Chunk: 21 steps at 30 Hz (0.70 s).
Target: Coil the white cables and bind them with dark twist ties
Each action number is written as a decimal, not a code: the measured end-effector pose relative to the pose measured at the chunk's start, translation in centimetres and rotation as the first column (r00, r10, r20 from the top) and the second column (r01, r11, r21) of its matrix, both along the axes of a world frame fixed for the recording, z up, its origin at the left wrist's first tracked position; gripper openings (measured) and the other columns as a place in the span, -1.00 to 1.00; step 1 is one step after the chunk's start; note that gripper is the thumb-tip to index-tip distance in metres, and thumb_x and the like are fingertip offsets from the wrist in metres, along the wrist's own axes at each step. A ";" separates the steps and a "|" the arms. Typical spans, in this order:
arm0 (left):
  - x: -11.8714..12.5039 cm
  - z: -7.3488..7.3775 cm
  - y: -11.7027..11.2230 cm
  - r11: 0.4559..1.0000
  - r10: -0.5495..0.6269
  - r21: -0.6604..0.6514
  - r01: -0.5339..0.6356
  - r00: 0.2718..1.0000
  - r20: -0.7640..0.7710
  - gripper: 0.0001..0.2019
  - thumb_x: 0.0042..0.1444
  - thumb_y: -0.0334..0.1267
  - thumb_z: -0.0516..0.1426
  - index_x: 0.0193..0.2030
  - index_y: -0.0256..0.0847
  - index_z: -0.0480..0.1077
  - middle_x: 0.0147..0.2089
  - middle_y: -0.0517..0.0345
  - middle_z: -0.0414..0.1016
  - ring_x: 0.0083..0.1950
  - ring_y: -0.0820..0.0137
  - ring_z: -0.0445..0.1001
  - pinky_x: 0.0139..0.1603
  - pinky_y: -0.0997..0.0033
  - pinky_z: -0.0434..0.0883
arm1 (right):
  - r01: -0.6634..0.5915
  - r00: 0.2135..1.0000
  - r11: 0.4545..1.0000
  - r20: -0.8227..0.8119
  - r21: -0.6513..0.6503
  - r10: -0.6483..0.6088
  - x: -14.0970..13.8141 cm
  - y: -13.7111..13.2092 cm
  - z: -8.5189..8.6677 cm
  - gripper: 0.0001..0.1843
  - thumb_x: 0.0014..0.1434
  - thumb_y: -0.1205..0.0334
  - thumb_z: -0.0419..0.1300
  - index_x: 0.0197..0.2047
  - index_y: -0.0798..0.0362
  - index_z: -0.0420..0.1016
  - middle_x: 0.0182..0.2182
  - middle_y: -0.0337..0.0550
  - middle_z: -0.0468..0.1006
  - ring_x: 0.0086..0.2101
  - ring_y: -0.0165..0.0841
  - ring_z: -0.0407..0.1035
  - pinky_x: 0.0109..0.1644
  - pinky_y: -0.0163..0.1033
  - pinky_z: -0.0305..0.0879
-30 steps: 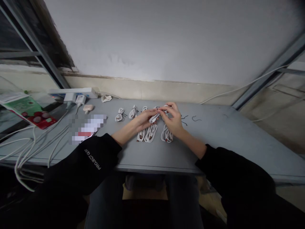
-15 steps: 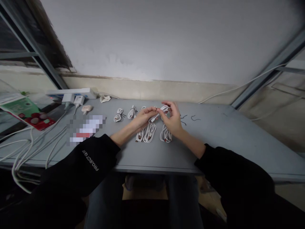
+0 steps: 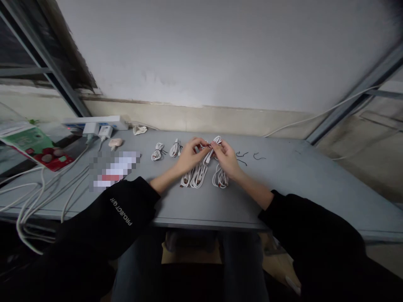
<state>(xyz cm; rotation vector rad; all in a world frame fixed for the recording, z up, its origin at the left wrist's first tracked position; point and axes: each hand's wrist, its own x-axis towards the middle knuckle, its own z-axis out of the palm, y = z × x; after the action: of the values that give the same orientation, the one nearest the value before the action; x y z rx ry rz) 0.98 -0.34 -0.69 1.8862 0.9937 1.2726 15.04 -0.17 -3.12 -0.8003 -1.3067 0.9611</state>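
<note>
Our left hand (image 3: 189, 156) and right hand (image 3: 226, 158) pinch a white cable (image 3: 208, 156) together in the middle so it stays bunched, above coiled cables (image 3: 199, 175).

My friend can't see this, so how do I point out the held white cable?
On the long grey table, find the row of coiled white cables. Near its middle, the left hand and right hand pinch one cable between them. That cable is held up; the others lie flat.
</note>
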 end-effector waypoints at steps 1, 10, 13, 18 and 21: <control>-0.1 0.0 0.0 0.999 0.022 0.041 -0.020 0.999 -0.043 -0.90 0.16 -0.24 0.16 -0.30 -0.22 0.39 -0.25 0.14 0.43 -0.24 0.43 0.35 -0.15 0.41 0.29 | -0.023 1.000 0.999 -0.014 -0.026 0.023 0.1 0.1 0.0 -0.56 0.02 -0.21 0.30 -0.31 -0.03 0.34 -0.37 -0.24 0.53 -0.30 -0.36 0.46 -0.17 -0.20 0.42; -0.7 -0.2 -0.4 0.982 -0.073 0.144 0.122 0.950 -0.305 -0.85 0.32 -0.21 -0.02 -0.16 -0.16 0.32 -0.32 0.16 0.39 -0.31 0.38 0.31 -0.18 0.32 0.26 | -0.135 0.990 0.977 -0.065 -0.163 0.126 0.5 0.2 0.4 -0.64 -0.01 -0.08 0.35 -0.31 0.00 0.43 -0.43 -0.25 0.54 -0.36 -0.39 0.46 -0.28 -0.27 0.40; -0.7 -0.1 -0.5 0.987 -0.057 0.126 0.099 0.952 -0.301 -0.86 0.32 -0.21 -0.03 -0.21 -0.15 0.29 -0.35 0.17 0.36 -0.32 0.37 0.31 -0.18 0.31 0.24 | -0.151 0.987 0.967 -0.092 -0.204 0.135 0.5 0.0 0.6 -0.65 -0.05 -0.05 0.38 -0.33 0.01 0.45 -0.46 -0.28 0.53 -0.42 -0.43 0.45 -0.32 -0.30 0.39; -0.6 0.3 -0.5 0.982 0.000 0.178 0.070 0.930 -0.367 -0.83 0.32 -0.23 -0.04 -0.33 -0.14 0.22 -0.42 0.18 0.30 -0.33 0.34 0.31 -0.14 0.29 0.23 | -0.200 0.977 0.947 -0.130 -0.252 0.171 0.3 -0.2 0.8 -0.61 -0.03 -0.12 0.36 -0.38 0.02 0.43 -0.51 -0.29 0.48 -0.46 -0.43 0.41 -0.38 -0.31 0.36; -0.6 0.4 -0.4 0.974 0.065 0.226 0.032 0.912 -0.406 -0.82 0.31 -0.23 -0.04 -0.33 -0.15 0.23 -0.39 0.14 0.34 -0.28 0.30 0.34 -0.06 0.23 0.23 | -0.266 0.960 0.928 -0.155 -0.263 0.231 0.4 -0.1 0.8 -0.64 0.01 -0.09 0.34 -0.39 0.02 0.42 -0.50 -0.28 0.47 -0.45 -0.40 0.41 -0.39 -0.28 0.36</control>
<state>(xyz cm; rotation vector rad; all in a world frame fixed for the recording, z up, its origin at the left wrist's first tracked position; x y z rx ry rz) 0.39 -0.71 -0.26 2.3980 1.1102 1.0531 15.46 -0.27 -2.29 -0.7877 -1.1985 1.4022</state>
